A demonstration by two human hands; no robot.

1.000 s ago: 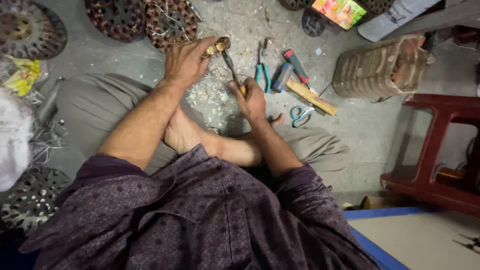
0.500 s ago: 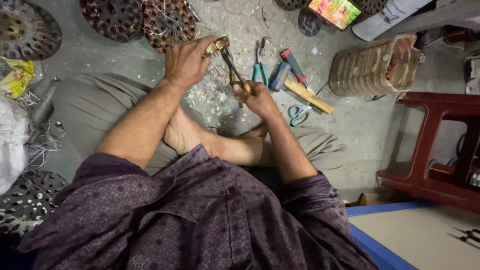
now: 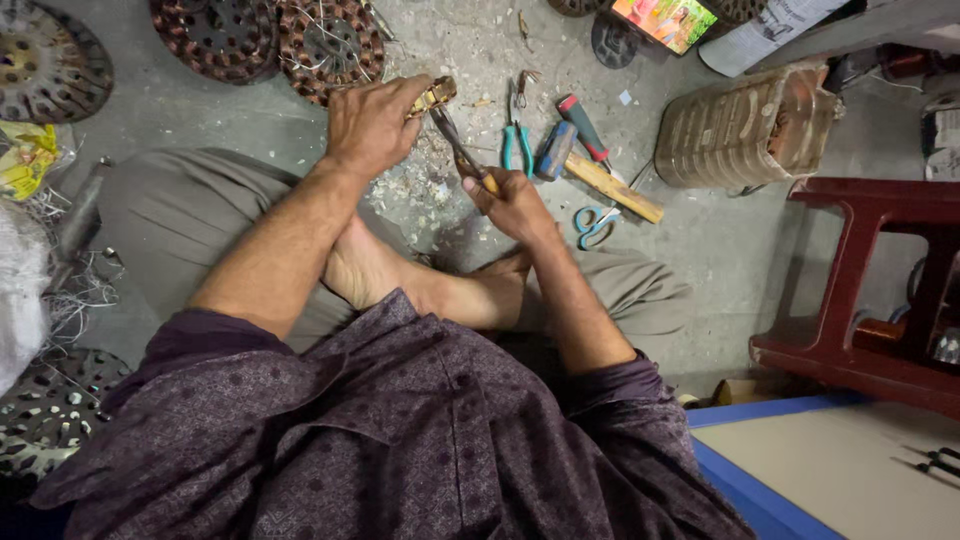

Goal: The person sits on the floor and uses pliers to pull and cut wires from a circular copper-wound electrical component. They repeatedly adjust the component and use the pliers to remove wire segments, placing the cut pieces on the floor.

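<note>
I sit cross-legged on a grey concrete floor. My left hand [image 3: 370,125] is closed around a small brownish metal part [image 3: 434,96] that sticks out past its fingers. My right hand [image 3: 510,200] grips the handle of a thin dark tool [image 3: 455,143], whose tip meets that part. Pale scraps and shavings [image 3: 420,190] lie on the floor under both hands.
Teal-handled pliers [image 3: 517,135], a blue-grey tool [image 3: 553,150], a red-handled screwdriver [image 3: 583,125], a wooden stick [image 3: 614,188] and blue scissors [image 3: 592,222] lie beyond my right hand. Round wound motor cores [image 3: 330,45] sit top left, a ribbed container [image 3: 745,130] and dark red stool [image 3: 870,290] at right.
Both hands have stayed together on the part and tool, with only small shifts; the view has drifted a little.
</note>
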